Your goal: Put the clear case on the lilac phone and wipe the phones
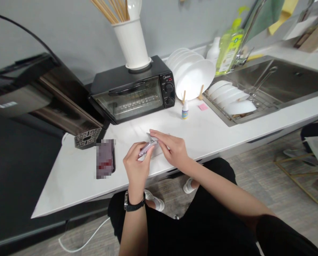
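My left hand (136, 164) pinches a small pale-purple object (146, 148), slim and stick-like, just above the white counter (76, 177). My right hand (172, 148) reaches in from the right, and its fingertips touch the far end of the same object, where a small silvery piece (151, 137) shows. What the object is cannot be told. A black watch sits on my left wrist. Both hands hover near the counter's front edge, in front of the toaster oven.
A black toaster oven (133, 91) holds a white cup of wooden sticks (130, 39). White plates (192, 74) stand in a rack beside a small bottle (184, 109) and a pink note (202, 106). A sink (289, 83) lies right, a blurred phone (105, 158) left.
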The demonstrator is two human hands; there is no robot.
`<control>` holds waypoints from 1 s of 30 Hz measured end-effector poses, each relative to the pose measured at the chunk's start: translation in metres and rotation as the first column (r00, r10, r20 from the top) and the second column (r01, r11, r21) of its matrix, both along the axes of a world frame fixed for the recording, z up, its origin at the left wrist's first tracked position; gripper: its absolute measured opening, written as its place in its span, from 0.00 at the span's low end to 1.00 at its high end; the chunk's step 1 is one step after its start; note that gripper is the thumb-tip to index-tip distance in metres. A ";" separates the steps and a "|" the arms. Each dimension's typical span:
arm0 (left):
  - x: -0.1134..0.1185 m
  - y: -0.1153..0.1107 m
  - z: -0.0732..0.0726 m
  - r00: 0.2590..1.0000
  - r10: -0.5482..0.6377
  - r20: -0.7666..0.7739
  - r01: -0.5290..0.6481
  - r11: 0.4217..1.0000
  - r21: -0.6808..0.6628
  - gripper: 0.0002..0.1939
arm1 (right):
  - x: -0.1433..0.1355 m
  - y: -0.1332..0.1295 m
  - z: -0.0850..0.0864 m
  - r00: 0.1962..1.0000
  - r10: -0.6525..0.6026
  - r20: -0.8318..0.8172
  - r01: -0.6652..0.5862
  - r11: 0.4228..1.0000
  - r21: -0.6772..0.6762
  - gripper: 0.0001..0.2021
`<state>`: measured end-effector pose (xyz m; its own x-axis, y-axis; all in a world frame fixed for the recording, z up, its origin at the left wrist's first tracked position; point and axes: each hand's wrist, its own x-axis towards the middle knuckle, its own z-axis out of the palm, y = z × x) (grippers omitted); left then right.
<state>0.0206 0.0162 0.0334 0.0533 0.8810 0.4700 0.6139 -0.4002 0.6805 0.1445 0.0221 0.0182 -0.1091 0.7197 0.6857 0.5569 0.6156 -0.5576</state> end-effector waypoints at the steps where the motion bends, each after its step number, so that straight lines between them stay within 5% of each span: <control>1: 0.001 0.000 0.002 1.000 -0.010 -0.009 0.010 1.000 0.002 0.06 | -0.002 0.000 0.001 1.000 0.000 -0.008 0.000 1.000 -0.015 0.16; 7: 0.003 0.007 0.008 0.994 -0.076 -0.080 0.076 0.997 -0.002 0.05 | -0.001 -0.002 0.008 0.999 -0.006 0.041 0.006 1.000 0.014 0.16; 13: 0.005 0.017 -0.005 0.994 -0.077 -0.078 0.077 0.997 0.003 0.05 | -0.003 0.001 0.014 0.918 0.042 0.394 -0.105 0.984 0.141 0.16; 21: 0.008 0.015 0.001 0.987 -0.144 -0.077 0.145 0.989 0.004 0.06 | 0.036 0.016 0.009 0.810 0.122 0.573 -0.292 0.932 0.214 0.17; 25: 0.009 0.020 0.005 0.988 -0.140 -0.071 0.141 0.990 -0.002 0.06 | 0.040 0.019 0.008 0.900 0.050 0.434 -0.134 0.977 0.167 0.17; 28: 0.008 0.023 0.005 0.987 -0.134 -0.087 0.134 0.991 -0.007 0.05 | 0.022 0.010 0.011 0.945 -0.119 0.303 0.094 0.991 0.096 0.17; 30: 0.006 0.024 0.004 0.986 -0.136 -0.101 0.136 0.991 -0.009 0.05 | 0.010 0.003 0.012 0.941 -0.146 0.306 0.120 0.987 0.104 0.17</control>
<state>0.0264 0.0401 0.0374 0.2197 0.8635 0.4539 0.6198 -0.4829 0.6186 0.1543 0.0253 0.0299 -0.2340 0.6847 0.6902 0.7742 0.5606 -0.2937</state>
